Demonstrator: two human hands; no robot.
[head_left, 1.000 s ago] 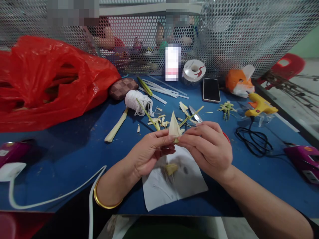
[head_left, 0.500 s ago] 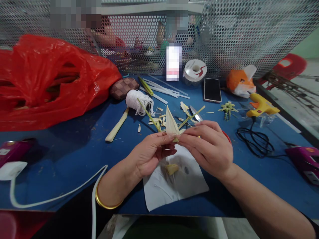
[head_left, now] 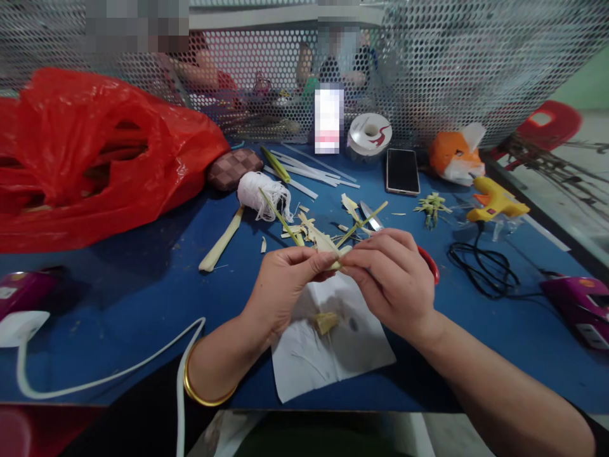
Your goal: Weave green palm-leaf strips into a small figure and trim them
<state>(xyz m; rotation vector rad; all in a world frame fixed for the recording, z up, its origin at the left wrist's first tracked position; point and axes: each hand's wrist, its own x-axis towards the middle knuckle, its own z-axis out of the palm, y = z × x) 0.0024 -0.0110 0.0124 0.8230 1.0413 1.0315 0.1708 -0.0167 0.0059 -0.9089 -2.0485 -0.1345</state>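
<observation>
A pale, husk-like leaf piece [head_left: 325,243] is pinched at its lower end between my two hands, its pointed end leaning up and left. My left hand [head_left: 292,279] grips it with thumb and fingers. Close against it, the fingertips of my right hand [head_left: 392,273] press the same end from the right; what lies under them is partly hidden. Behind the hands are cut leaf scraps [head_left: 349,206] and scissors [head_left: 372,217], their red handle partly covered by my right hand. Below lies a white paper sheet [head_left: 304,374] with a small yellowish folded piece [head_left: 326,323] on it.
A red plastic bag [head_left: 157,184] fills the left. White yarn [head_left: 261,195], a leaf stalk [head_left: 221,241], white strips [head_left: 309,168], a ribbon spool [head_left: 370,134] and a phone [head_left: 402,171] lie farther back. A yellow glue gun [head_left: 499,200] with a black cord is right. Perforated metal stands behind.
The leaf piece stood upright before; now its tip leans back and left, lower toward the table. My left hand's fingers have curled in closer beneath it.
</observation>
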